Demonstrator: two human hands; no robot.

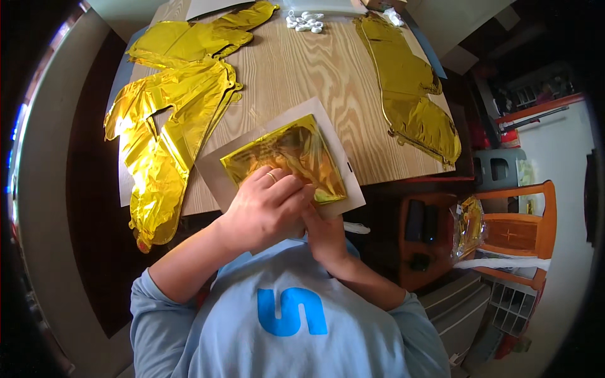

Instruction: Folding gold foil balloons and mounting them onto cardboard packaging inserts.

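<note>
We have the folded gold foil (293, 148) at the centre of the frame, lying on a pale grey board (329, 138) that juts past the near edge of the bench (315, 69). Our left hand (268, 205) is curled over the foil's lower edge, knuckles up. Our right hand (324, 234) meets it from the lower right, its fingers mostly hidden behind the left. We cannot tell whether either hand is pinching the foil or only pressing on it.

The step in hand looks to be working the foil's near edge against the board. To do it well, we should let one hand steady the board, since its near part seems to have no bench under it and could tip. The other can press outward from the middle, because the foil is wrinkled and probably holds trapped air. We would keep the pressure light and flat: thin foil likely creases or tears under a nail, and the ring (272, 177) on our left hand might catch it. The bare board showing along the upper and right sides gives us a straight guide for squaring the foil. The loose gold foil shapes at the upper left (173, 120) are best left aside.
</note>
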